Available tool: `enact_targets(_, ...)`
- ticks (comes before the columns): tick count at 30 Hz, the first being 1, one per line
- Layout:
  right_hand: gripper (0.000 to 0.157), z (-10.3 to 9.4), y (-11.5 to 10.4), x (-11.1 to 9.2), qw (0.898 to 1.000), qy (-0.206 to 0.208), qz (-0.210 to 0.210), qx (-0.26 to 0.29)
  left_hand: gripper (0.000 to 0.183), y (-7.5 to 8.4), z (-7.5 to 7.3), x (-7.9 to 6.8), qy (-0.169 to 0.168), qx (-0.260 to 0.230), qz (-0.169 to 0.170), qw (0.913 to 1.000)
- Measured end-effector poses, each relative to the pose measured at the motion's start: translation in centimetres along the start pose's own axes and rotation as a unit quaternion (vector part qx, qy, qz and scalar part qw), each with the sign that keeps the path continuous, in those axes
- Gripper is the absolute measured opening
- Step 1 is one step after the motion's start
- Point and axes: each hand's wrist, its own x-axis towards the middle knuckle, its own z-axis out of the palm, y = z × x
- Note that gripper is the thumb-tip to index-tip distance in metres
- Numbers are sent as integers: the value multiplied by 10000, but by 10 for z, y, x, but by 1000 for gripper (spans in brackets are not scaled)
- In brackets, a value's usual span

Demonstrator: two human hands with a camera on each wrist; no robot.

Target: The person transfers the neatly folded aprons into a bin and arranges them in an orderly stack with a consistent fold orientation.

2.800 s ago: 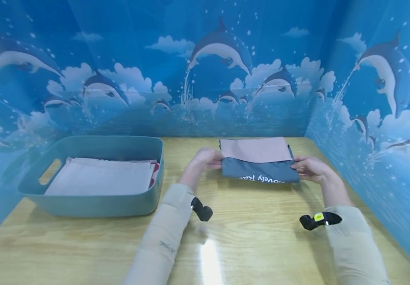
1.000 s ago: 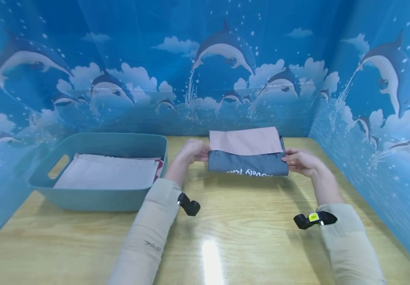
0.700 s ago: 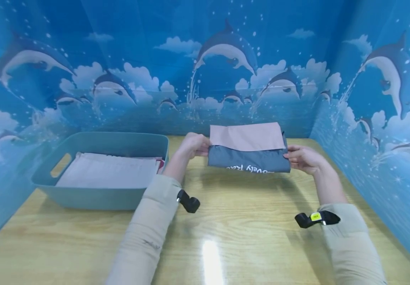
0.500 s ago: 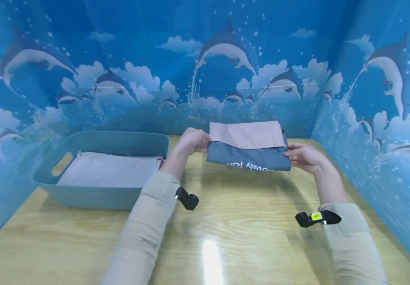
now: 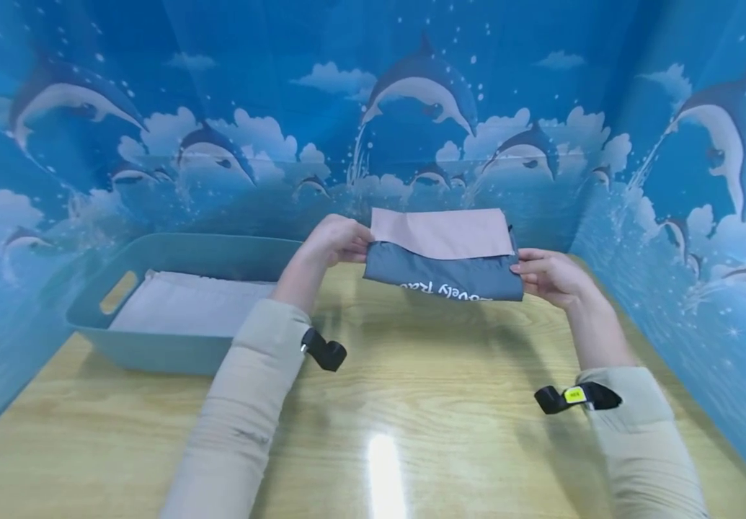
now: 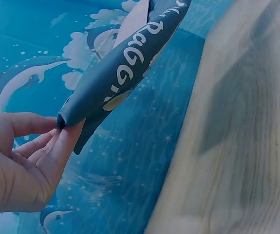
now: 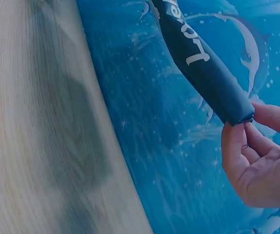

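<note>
A folded cloth hangs in the air above the far part of the table, dark blue-grey below with a pink panel on top. White lettering, upside down in the head view, runs along its lower fold. My left hand pinches its left end between thumb and fingers, as the left wrist view shows at the cloth's rolled corner. At the opposite end my right hand pinches the edge the same way; in the right wrist view its fingertips press on the cloth's end. The cloth's back is hidden.
A blue-green plastic basket stands at the left of the wooden table, with folded pale cloth inside. My left forearm covers its right part. Dolphin-print sheets wall the back and sides.
Both hands have raised the folded cloth off the table and carried it somewhat left, toward the basket. The left forearm now covers more of the basket. The head view has shifted slightly.
</note>
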Motion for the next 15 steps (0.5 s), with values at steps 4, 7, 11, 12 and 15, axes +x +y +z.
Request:
enact_targets(4, 50, 9, -3, 1, 9997, 203, 28, -98, 29, 1, -8, -2, -13, 29, 111, 9999)
enact_targets(7, 35, 15, -5, 2, 9996, 237, 26, -133, 29, 2, -14, -4, -46, 8, 143, 9999)
enact_targets(11, 48, 22, -8, 3, 9994, 233, 102, -251, 30, 3, -22, -8, -78, 6, 168, 9998)
enact_targets(12, 55, 24, -9, 4, 9993, 216, 121, -276, 31, 3, -24, -9, -77, 19, 182, 9998)
enact_targets(15, 71, 30, -11, 5, 9992, 154, 115, -357, 30, 4, -29, -12, -40, 37, 228, 9997)
